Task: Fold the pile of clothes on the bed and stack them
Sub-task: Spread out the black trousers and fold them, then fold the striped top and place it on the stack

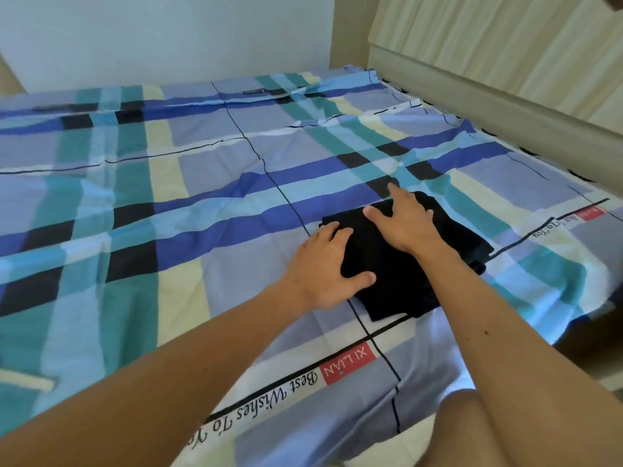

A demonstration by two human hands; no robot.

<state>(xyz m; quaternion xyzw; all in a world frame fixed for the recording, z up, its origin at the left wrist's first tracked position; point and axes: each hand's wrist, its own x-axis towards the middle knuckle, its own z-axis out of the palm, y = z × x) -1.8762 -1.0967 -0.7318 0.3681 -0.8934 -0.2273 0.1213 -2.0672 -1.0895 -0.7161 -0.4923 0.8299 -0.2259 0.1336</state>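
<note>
A folded black garment (408, 274) lies flat on the bed near its right front corner, in a compact rectangle of several layers. My left hand (323, 264) rests flat on the garment's left edge, fingers straight and thumb spread over the cloth. My right hand (401, 220) presses on its far part with the fingers stretched out, the index fingertip reaching past the far edge onto the sheet. No other clothes are in view.
The bed wears a blue, teal and cream plaid sheet (168, 203) with a printed text band along the front. A pale headboard (505, 62) runs along the right side, a white wall (168, 35) stands behind. The bed's edge drops off at lower right.
</note>
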